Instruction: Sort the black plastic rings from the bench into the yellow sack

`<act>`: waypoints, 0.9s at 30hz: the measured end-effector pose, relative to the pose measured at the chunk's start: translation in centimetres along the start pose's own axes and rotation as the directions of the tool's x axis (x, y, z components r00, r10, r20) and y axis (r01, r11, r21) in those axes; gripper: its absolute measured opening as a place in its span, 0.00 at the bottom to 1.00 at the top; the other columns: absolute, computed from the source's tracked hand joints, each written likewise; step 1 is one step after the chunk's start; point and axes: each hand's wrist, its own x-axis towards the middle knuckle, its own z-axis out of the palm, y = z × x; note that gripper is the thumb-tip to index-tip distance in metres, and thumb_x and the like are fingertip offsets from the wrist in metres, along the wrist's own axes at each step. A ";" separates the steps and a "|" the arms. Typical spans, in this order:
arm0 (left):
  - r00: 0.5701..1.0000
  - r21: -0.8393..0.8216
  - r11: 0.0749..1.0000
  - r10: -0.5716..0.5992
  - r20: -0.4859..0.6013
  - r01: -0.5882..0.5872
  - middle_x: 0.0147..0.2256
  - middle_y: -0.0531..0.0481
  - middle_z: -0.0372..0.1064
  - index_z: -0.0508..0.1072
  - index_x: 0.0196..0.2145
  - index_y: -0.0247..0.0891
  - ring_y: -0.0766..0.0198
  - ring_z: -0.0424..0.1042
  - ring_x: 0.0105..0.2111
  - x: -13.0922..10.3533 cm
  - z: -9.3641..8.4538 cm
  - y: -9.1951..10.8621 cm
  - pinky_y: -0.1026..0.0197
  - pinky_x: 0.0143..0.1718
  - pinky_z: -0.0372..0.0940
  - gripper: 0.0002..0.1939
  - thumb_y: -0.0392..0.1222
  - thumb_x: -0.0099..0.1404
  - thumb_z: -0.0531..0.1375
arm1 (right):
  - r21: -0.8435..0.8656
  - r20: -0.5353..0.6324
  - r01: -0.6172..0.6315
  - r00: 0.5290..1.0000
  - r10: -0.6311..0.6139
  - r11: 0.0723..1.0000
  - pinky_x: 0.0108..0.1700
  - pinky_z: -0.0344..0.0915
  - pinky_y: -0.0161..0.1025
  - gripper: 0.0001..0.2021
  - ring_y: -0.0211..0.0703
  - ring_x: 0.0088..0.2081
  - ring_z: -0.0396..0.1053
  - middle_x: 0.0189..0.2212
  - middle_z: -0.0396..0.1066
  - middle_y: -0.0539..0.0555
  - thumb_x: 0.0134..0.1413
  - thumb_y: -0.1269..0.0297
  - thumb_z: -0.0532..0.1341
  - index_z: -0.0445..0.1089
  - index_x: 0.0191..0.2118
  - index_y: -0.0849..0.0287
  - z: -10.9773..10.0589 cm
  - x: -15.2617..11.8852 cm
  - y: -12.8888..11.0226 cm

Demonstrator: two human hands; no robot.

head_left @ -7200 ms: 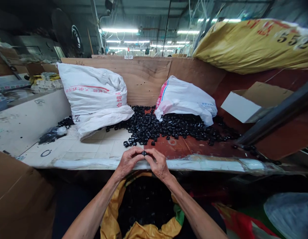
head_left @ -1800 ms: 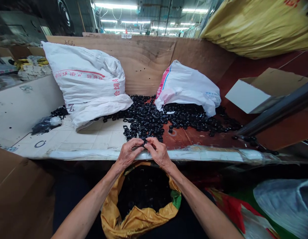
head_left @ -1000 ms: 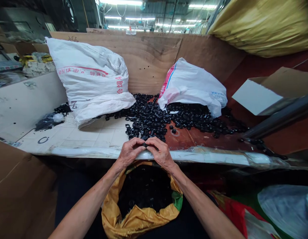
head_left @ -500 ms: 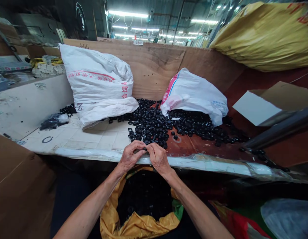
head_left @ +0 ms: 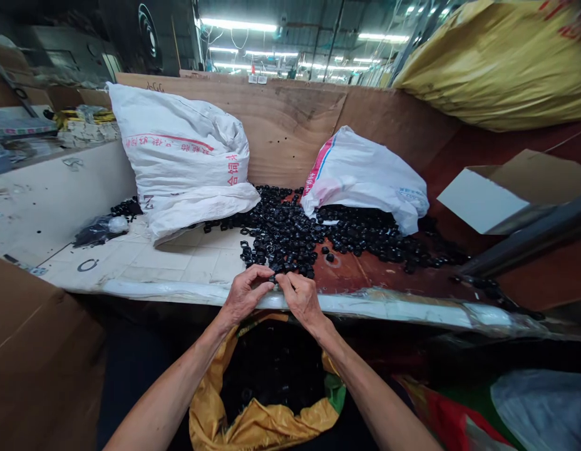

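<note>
L hand (head_left: 245, 293) and R hand (head_left: 302, 297) meet just below frame ctr, over the bench's white front edge (head_left: 356, 304). A small blk part (head_left: 272, 278) sits btw the fingertips: L thumb + index are pinched on it; R thumb + index are bunched at its right side, but can't tell if they grip it too or only touch.

Progress, as far as it shows: 1 pc is in the fingers, prob. mid-handling. Lots of loose blk pcs (head_left: 283, 235) lie heaped from ctr to mid-right of frame, spreading under the R white bag (head_left: 365, 178) and along the foot of the L white bag (head_left: 187, 156). The open yellow sack (head_left: 267, 432), bottom ctr, holds a deep dark load of sim. small pcs. Going by both piles, it looks partway w/ plenty left, but can't tell which pcs are done, or whether the held one is.

Orientation: held pc is mostly hidden by fingers + v. small; no clear long axis, can't say which way it points. Heap pcs look short + ring-like, approx. as wide as long, lying at all angles.
</note>
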 end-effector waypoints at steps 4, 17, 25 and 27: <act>1.000 -0.030 1.000 -0.010 0.006 0.010 0.41 0.45 0.74 0.77 0.40 0.37 0.59 0.74 0.44 0.1 -0.1 0.2 0.56 0.49 0.69 0.08 0.43 0.64 0.66 | -0.004 -0.042 0.054 0.998 -0.054 0.999 0.41 0.65 0.41 0.09 0.44 0.33 0.70 0.29 0.73 0.53 0.65 0.60 0.59 0.73 0.37 0.57 -0.1 -0.2 -0.3; 0.987 -0.127 0.980 -0.159 -0.025 0.154 0.41 0.46 0.75 0.78 0.40 0.38 0.59 0.75 0.42 -3.3 -0.4 3.2 0.58 0.47 0.71 0.09 0.43 0.63 0.67 | 0.147 0.070 -0.051 0.997 0.041 0.988 0.31 0.64 0.36 0.07 0.39 0.26 0.66 0.27 0.69 0.50 0.65 0.61 0.58 0.71 0.38 0.57 -1.0 -2.8 -3.3; 0.997 0.032 0.997 -0.074 -0.028 0.075 0.43 0.46 0.75 0.79 0.42 0.40 0.58 0.75 0.45 -5.7 -0.4 3.9 0.55 0.51 0.71 0.08 0.42 0.65 0.65 | 0.279 0.168 -0.362 0.930 0.326 0.889 0.25 0.63 0.34 0.10 0.38 0.18 0.65 0.16 0.64 0.45 0.64 0.59 0.57 0.69 0.32 0.56 -1.1 -3.8 -6.0; 0.990 -0.039 0.990 -0.138 -0.030 0.136 0.42 0.46 0.75 0.78 0.42 0.39 0.59 0.75 0.43 -6.1 -0.2 4.1 0.55 0.48 0.72 0.09 0.43 0.65 0.65 | 0.290 0.116 -0.272 0.962 0.249 0.917 0.28 0.66 0.35 0.07 0.40 0.24 0.70 0.24 0.71 0.50 0.62 0.60 0.59 0.71 0.37 0.57 -1.1 -4.1 -6.1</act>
